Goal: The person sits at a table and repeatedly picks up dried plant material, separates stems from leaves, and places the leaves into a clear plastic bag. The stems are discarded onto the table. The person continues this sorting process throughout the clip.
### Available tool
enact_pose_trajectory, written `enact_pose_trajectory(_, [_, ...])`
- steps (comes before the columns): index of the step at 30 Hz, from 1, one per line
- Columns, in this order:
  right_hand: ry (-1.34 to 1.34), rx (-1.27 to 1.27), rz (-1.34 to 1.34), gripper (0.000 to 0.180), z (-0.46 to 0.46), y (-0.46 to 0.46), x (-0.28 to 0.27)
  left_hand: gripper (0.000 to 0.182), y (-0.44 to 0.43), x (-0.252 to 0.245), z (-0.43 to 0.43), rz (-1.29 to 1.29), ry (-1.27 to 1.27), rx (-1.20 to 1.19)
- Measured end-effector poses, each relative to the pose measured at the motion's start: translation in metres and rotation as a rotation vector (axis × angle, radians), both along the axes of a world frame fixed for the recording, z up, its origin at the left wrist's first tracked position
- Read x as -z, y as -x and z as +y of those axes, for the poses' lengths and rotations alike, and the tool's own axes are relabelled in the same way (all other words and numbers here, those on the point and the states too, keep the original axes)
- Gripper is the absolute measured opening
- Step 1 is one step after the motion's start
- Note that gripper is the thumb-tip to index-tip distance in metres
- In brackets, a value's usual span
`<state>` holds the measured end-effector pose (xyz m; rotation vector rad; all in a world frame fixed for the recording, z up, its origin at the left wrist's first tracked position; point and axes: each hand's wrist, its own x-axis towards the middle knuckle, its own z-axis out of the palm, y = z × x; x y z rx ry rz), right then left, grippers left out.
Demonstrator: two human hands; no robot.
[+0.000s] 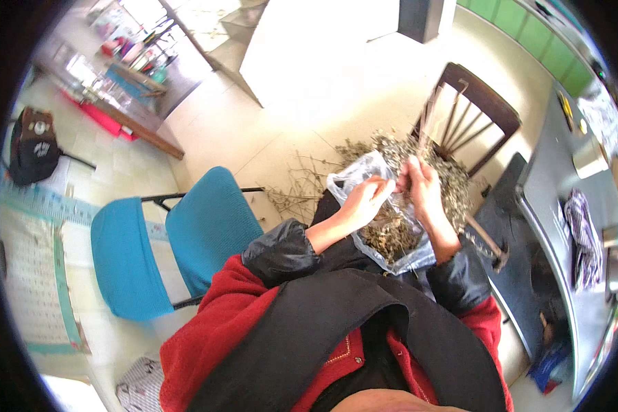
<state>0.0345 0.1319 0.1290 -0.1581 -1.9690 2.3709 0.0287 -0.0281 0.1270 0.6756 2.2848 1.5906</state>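
Note:
Both hands meet above a clear plastic bag that lies across the lap, its mouth spread wide. Dried brown plant bits fill its lower part. My left hand pinches something too small to make out between thumb and fingers. My right hand is beside it, fingers curled round thin dry stems that point up toward the wooden chair. Beyond the bag, a large heap of dried, leafy plants spreads, with loose bare twigs at its left.
A dark wooden chair stands behind the heap. A blue folding chair is at left. The dark desk on the right holds a striped cloth and a paper roll. A wooden-handled hammer-like tool lies near the desk.

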Motion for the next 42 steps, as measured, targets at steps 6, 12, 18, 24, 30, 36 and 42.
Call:
enact_pose_trajectory(6, [-0.105,-0.489,-0.305,0.035,-0.032,-0.011,-0.018,0.037,0.027,-0.013,-0.007,-0.418,-0.63,-0.053])
enact_pose_trajectory(12, [0.183,-0.407,-0.273,0.033,-0.052,-0.02,0.01,0.034,0.075,0.008,-0.022,-0.955,-1.138,-0.431])
enact_pose_trajectory(18, [0.416,-0.216,-0.36,0.034,-0.081,-0.016,0.021,0.028,0.115,0.022,-0.015,-0.998,-1.072,-0.766])
enact_pose_trajectory(24, [0.272,-0.262,-0.288,0.042,-0.102,-0.047,-0.003,0.03,0.185,0.038,-0.049,-0.616,-1.09,-1.268])
enact_pose_trajectory(30, [-0.231,-0.118,0.135,0.041,-0.065,-0.057,0.001,0.036,0.216,0.012,-0.191,-0.389,-1.222,-1.137])
enact_pose_trajectory(36, [-1.392,-0.309,0.086,0.045,-0.018,-0.047,0.082,0.04,0.203,0.001,-0.165,-0.57,-1.13,-0.91])
enact_pose_trajectory(42, [-1.192,-0.321,0.071,0.032,0.008,-0.045,0.082,0.02,0.198,0.042,-0.192,-0.511,-0.978,-0.875])
